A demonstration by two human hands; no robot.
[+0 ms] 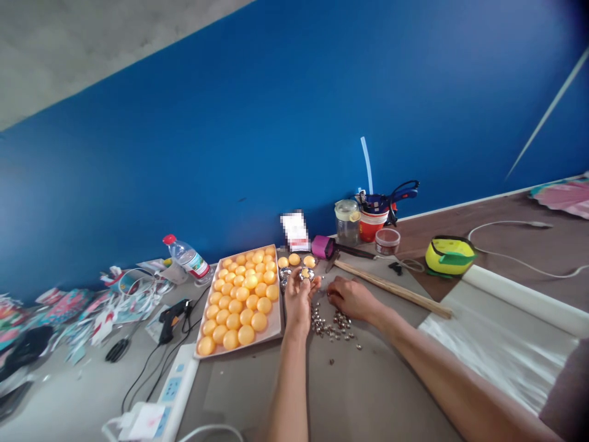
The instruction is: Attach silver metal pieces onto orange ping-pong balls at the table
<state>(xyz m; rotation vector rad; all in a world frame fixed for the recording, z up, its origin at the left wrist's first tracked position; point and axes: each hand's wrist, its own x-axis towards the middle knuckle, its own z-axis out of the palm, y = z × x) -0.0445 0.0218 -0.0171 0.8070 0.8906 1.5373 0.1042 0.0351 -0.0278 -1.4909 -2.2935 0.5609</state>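
My left hand (298, 304) is closed around an orange ball (307, 274) partly covered with shiny silver pieces, held upright above the table. Just to its right, my right hand (352, 298) hovers low with fingers curled and pressed together; what they pinch, if anything, is hidden. Below and between the hands lies a loose pile of small silver metal pieces (329, 325). A silver-covered ball (285, 274) stands beside the left hand. Behind it are three plain orange balls (294, 259). A shallow tray (281, 328) full of orange balls (233, 320) stands to the left.
A wooden stick (396, 287) and a hammer (356, 250) lie behind my right hand. Further right are a yellow-green container (450, 255) and a plastic film roll (519, 301). To the left are a glue gun (171, 319), a power strip (181, 380) with cables, and a water bottle (188, 258).
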